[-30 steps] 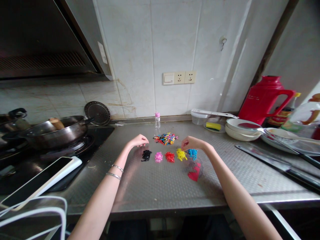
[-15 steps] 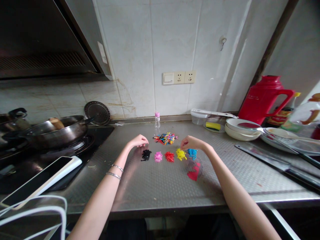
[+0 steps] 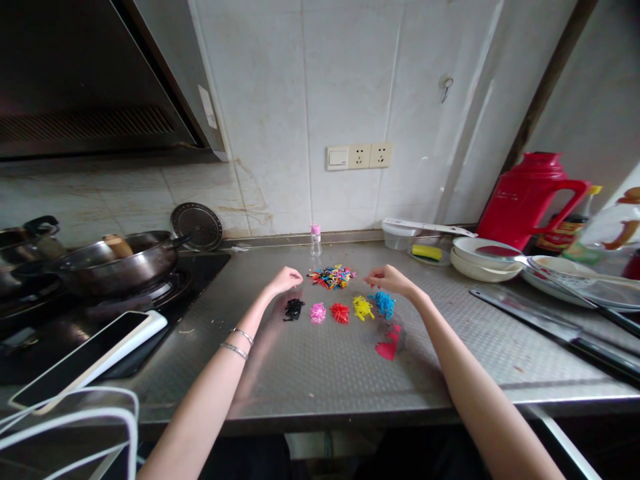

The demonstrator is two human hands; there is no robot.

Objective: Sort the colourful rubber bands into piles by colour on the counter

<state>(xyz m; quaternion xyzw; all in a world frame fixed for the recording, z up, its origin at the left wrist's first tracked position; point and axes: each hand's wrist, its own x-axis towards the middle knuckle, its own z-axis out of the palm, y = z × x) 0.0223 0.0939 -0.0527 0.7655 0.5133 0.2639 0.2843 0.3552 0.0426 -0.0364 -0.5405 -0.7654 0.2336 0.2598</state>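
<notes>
A mixed heap of small multicoloured rubber bands lies on the steel counter between my hands. My left hand, with bracelets on its wrist, hovers left of the heap, fingers curled together. Beyond the heap's right edge is my right hand, its fingers pinched; whether either hand holds a band is too small to see. In front runs a row of single-colour piles: black bands, pink bands, red bands, yellow bands and blue bands, the blue just below my right hand.
Behind the heap stands a clear bottle with a pink cap. A clear piece with a red shape lies near the blue pile. Rightward are a knife, bowls and a red thermos; leftward, a pan and a phone.
My right hand has moved from over the yellow and blue piles back toward the mixed heap, uncovering the blue pile. My left hand has shifted slightly toward the heap.
</notes>
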